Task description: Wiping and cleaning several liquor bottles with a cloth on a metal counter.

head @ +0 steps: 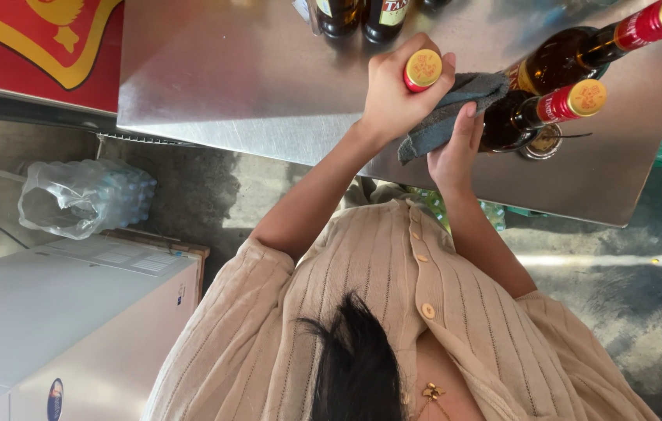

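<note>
A steel table (253, 70) stands over a concrete floor (603, 281), with a white freezer (58, 312) and a plastic bag (74, 199) off to one side of it. On the table, the left hand (393, 97) is wrapped tight around a bottle (423, 70) just below its gold cap. The right hand (455, 144) presses a grey cloth (444, 113) against that bottle (fingers closed over the cloth). Two more bottles (557, 101) stand just beside the cloth.

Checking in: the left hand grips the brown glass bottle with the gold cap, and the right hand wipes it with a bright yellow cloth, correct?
Not quite. The head view shows the cloth is grey, not bright yellow. The rest holds: the left hand grips the brown glass bottle with the gold cap, and the right hand presses the cloth to it.
</note>
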